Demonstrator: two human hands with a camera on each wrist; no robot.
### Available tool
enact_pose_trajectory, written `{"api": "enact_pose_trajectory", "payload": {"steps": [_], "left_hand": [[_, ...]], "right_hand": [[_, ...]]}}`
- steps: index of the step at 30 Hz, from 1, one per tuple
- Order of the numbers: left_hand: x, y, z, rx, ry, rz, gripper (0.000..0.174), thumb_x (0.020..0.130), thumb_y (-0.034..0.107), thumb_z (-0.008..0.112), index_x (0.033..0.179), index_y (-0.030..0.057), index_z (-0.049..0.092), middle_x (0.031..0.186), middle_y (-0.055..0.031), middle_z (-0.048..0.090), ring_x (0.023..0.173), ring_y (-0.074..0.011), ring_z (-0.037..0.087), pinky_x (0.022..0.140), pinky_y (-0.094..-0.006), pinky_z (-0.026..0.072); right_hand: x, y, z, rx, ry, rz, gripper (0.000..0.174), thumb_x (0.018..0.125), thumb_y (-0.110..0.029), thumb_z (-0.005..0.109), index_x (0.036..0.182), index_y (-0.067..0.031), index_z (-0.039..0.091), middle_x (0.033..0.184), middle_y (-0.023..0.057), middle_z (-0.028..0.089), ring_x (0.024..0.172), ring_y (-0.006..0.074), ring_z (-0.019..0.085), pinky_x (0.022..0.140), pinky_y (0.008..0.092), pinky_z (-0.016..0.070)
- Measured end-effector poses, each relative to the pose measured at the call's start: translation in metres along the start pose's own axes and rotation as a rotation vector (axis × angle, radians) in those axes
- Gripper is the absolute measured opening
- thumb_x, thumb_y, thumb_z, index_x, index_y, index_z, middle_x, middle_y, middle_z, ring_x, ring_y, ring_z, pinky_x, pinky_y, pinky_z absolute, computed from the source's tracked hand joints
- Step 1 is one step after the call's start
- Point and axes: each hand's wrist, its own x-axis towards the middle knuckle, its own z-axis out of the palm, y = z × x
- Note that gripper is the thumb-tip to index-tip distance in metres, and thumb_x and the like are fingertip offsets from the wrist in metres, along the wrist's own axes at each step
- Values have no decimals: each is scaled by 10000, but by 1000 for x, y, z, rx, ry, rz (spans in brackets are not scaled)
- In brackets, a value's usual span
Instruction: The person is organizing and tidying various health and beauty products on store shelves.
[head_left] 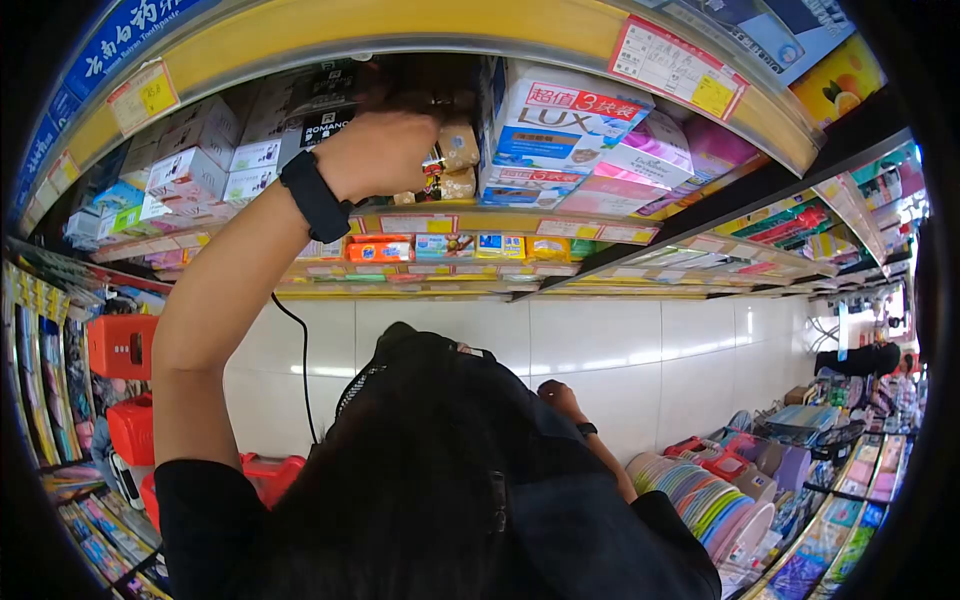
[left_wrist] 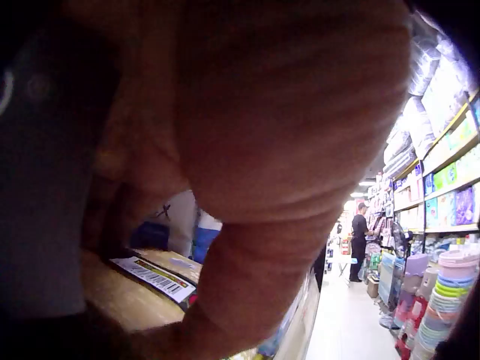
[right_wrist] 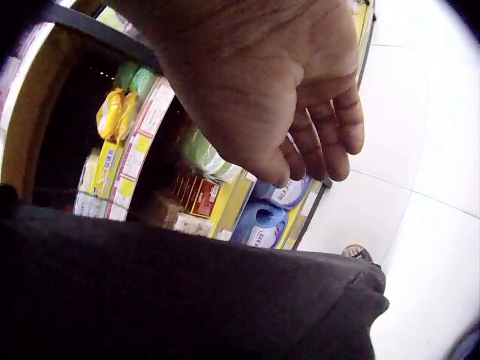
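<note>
Shelf (head_left: 498, 222): spans the upper part of the head view, from 10 to 2 o'clock, packed with boxed goods.

Standing person (left_wrist: 360, 241): dark clothes, in the aisle at 3 o'clock of the left wrist view, where the upright figure is clear.

Bucket stack (head_left: 690, 505): coloured rims, 4 o'clock in the head view; also in the left wrist view.

LUX box (head_left: 560, 125): on the shelf, at 2 o'clock from the tan packs.

Blue containers (right_wrist: 262, 226): low shelving, seen in the right wrist view only.

Left hand (head_left: 385, 155): at 11 o'clock, reaching into the shelf, arched over the packs. Fingertips are blurred or shadowed; cannot tell how far they are spread or whether they grip.

Right hand (right_wrist: 266, 94): lowered, fingers loosely bent, thumb beside them, nothing held. Its palm shows in the right wrist view only.

Tan packs (head_left: 458, 185): two, one above the other on the shelf, partly behind the left hand. The lower one's visible long edge runs about 8 to 2 o'clock; far ends hidden.

Barcode label (left_wrist: 159, 280): legible as such in the left wrist view only; faces up, long axis 10 to 4 o'clock.
</note>
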Motion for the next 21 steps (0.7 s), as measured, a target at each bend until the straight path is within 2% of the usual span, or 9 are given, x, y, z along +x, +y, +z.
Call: {"api": "enact_pose_trajectory", "payload": {"steps": [1, 3, 5, 6, 7, 9, 13, 15, 21], "left_hand": [[0, 4, -6, 1, -3, -11, 263, 650, 94, 612, 877, -41, 610, 862, -226, 632, 884, -365, 623, 742, -434, 514], [2, 17, -23, -12, -269, -108, 332, 634, 88, 618, 942, -35, 597, 872, -221, 636, 908, -371, 616, 754, -436, 511], [-3, 13, -17, -15, -214, -69, 374, 625, 99, 635, 972, -31, 589, 874, -214, 642, 904, -368, 620, 755, -434, 511], [-3, 11, -15, -18, -158, -22, 417, 615, 111, 653, 1003, -26, 582, 876, -207, 648, 901, -366, 623, 756, -432, 511], [-3, 12, -14, -12, -155, -24, 417, 615, 111, 653, 1003, -26, 582, 876, -207, 648, 901, -366, 623, 756, -432, 511], [-4, 15, -12, 61, -146, -26, 487, 606, 129, 677, 1057, -18, 562, 872, -198, 657, 886, -344, 636, 741, -425, 514], [0, 28, -19, 105, -237, -71, 446, 647, 98, 668, 1062, -15, 552, 840, -172, 666, 838, -318, 651, 683, -420, 512], [-1, 24, -14, 115, -206, -62, 449, 638, 89, 696, 1051, -12, 552, 824, -168, 667, 822, -319, 654, 672, -423, 512], [-6, 21, -18, 117, -197, -20, 458, 700, 237, 745, 1047, 4, 558, 838, -166, 665, 837, -324, 654, 689, -429, 512]], "right_hand": [[5, 24, 1, -37, -9, 3, 231, 854, -261, 568, 933, -65, 662, 976, 151, 670, 879, 352, 640, 783, 423, 520], [14, 58, -5, -522, -111, -230, 206, 845, -196, 513, 900, -64, 663, 978, 146, 659, 860, 354, 646, 747, 437, 538], [13, 72, -16, -434, -30, -229, 188, 840, -187, 525, 883, -68, 663, 961, 141, 662, 849, 346, 651, 722, 422, 546], [19, 70, -26, -635, -124, -312, 164, 813, -199, 564, 844, -68, 658, 938, 137, 662, 839, 330, 651, 712, 414, 546], [20, 66, -30, -635, -120, -317, 164, 813, -199, 564, 844, -68, 658, 938, 137, 662, 839, 330, 651, 712, 414, 546], [15, 63, -31, -56, -14, -31, 116, 770, -179, 612, 777, -65, 635, 885, 136, 657, 821, 323, 648, 692, 420, 545], [29, 64, -18, -162, -11, -62, 89, 716, -126, 657, 752, -61, 608, 867, 127, 649, 807, 316, 643, 675, 430, 543], [38, 66, -9, -432, -78, -245, 130, 681, -87, 692, 777, -74, 605, 894, 112, 649, 843, 312, 635, 688, 423, 544], [31, 19, -15, -218, -48, -74, 160, 667, -98, 712, 768, -77, 590, 908, 103, 649, 883, 312, 623, 708, 420, 539]]}}
